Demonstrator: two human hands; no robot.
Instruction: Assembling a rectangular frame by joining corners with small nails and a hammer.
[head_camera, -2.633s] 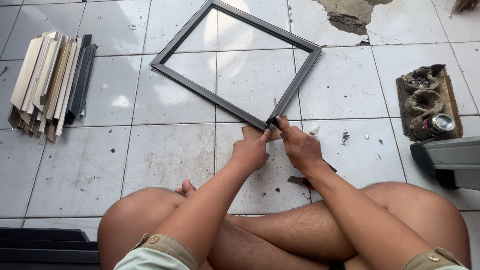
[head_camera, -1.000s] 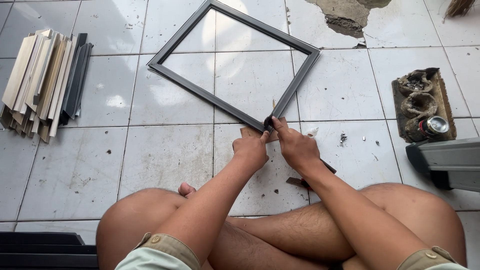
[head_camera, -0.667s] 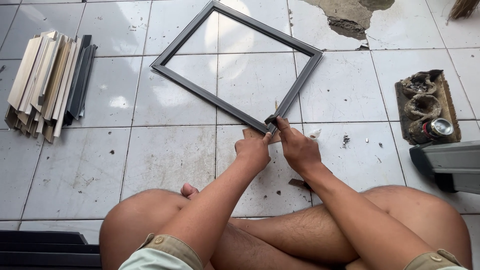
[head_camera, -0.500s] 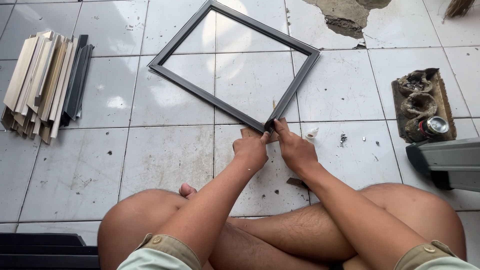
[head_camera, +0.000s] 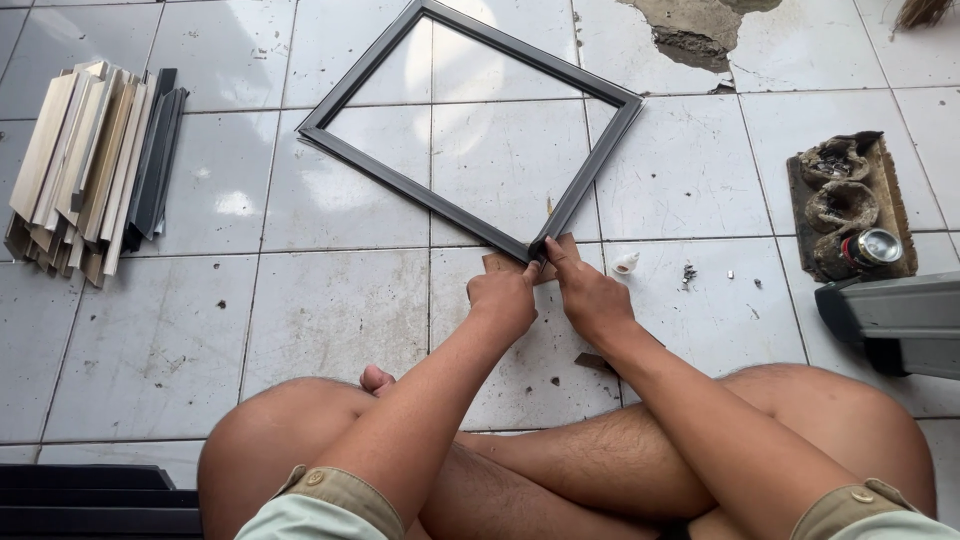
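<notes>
A dark rectangular picture frame (head_camera: 390, 175) lies flat on the white floor tiles, turned like a diamond with one corner pointing at me. My left hand (head_camera: 503, 298) and my right hand (head_camera: 588, 293) meet at that near corner (head_camera: 535, 250), fingertips pinching it from both sides. A small brown wooden piece (head_camera: 497, 262) sits under the corner, partly hidden by my left hand. I sit cross-legged, knees at the bottom of the view.
A stack of light and dark moulding strips (head_camera: 95, 165) lies at the far left. A wooden tray with dirty glue pots and a small can (head_camera: 850, 205) stands at the right, a grey machine (head_camera: 890, 320) beside it. A small white bit (head_camera: 626, 263) lies near the corner. Broken tile at the top.
Both hands stay pinched on the frame's near corner; only slight shifts of the view and the frame show.
</notes>
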